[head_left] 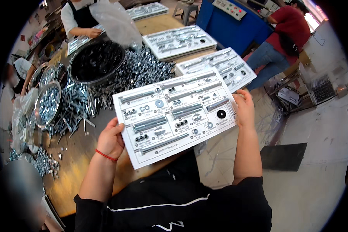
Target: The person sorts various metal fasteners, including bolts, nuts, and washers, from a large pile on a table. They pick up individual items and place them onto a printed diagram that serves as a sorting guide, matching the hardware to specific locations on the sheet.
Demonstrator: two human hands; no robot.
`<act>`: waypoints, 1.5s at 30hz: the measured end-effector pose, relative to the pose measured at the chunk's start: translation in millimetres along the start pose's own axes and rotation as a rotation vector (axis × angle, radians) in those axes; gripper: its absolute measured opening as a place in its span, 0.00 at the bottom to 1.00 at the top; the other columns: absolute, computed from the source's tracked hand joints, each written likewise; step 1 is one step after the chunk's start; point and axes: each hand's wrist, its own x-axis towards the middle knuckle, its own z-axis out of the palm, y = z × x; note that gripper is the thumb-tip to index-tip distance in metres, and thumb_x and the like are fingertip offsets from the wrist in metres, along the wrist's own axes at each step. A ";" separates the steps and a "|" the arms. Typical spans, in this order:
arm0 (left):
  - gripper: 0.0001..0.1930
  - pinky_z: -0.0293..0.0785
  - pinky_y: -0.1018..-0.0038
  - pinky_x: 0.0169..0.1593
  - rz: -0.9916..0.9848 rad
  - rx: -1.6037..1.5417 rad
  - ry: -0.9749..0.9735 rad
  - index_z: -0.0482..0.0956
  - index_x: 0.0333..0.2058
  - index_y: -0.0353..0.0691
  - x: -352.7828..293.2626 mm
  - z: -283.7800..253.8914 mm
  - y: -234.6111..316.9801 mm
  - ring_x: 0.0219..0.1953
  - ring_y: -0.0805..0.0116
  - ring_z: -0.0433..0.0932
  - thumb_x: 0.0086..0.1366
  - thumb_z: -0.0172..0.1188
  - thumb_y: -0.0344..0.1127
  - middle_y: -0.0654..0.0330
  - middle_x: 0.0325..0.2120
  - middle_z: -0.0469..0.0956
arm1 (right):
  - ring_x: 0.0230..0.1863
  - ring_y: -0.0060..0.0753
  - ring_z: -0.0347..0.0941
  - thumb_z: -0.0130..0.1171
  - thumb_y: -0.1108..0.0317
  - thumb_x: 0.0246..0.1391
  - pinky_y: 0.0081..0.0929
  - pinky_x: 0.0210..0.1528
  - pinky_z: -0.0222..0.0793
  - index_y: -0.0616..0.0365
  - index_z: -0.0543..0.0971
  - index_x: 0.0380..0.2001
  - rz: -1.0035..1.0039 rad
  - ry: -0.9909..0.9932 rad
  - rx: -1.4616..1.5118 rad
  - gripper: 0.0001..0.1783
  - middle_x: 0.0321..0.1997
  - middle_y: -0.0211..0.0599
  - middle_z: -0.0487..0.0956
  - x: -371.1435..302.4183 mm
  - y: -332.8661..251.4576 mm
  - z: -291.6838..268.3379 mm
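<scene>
Between my two hands I hold a white hardware card (pixel 158 149), tilted, its left end lower than its right. Bolts, nuts and washers lie over it in printed outlines, among them a black plastic washer (pixel 221 114) near the right end. My left hand (pixel 111 140), with a red string at the wrist, grips the card's left edge, thumb on top. At the upper right corner my right hand (pixel 243 106) pinches the edge; its fingers underneath are partly hidden. Just beyond the card, a stack of similar filled cards (pixel 236 79) is partly covered by it.
Another card stack (pixel 178 42) stands farther back. Heaped bolts (pixel 143 63) surround a bowl of black parts (pixel 96 62); bowls of small hardware (pixel 48 104) sit at left. A clear plastic bag (pixel 118 23) hangs near a co-worker (pixel 79 19). Another person (pixel 286 34) stands by a blue machine (pixel 230 27).
</scene>
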 end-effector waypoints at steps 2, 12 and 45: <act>0.19 0.74 0.61 0.56 -0.058 -0.006 -0.067 0.65 0.58 0.34 7.4 -4.0 4.5 0.51 0.59 0.77 0.70 0.43 0.26 0.53 0.51 0.75 | 0.39 0.24 0.70 0.58 0.68 0.56 0.21 0.42 0.65 0.62 0.74 0.48 -0.079 0.073 -0.109 0.17 0.38 0.35 0.76 -0.9 0.2 -2.6; 0.17 0.75 0.67 0.56 -0.078 0.021 -0.257 0.71 0.54 0.37 30.8 -32.7 -8.1 0.50 0.63 0.79 0.68 0.46 0.23 0.56 0.49 0.77 | 0.36 0.23 0.72 0.60 0.68 0.56 0.22 0.40 0.67 0.63 0.77 0.41 -0.311 0.239 -0.286 0.12 0.34 0.33 0.78 10.5 -4.6 16.1; 0.08 0.78 0.76 0.35 0.243 0.704 -0.242 0.82 0.33 0.34 -38.6 -112.6 10.4 0.29 0.72 0.79 0.64 0.62 0.34 0.61 0.26 0.81 | 0.43 0.47 0.74 0.59 0.74 0.50 0.40 0.49 0.67 0.60 0.78 0.37 -1.038 0.235 -0.489 0.09 0.39 0.43 0.79 -190.3 0.1 124.8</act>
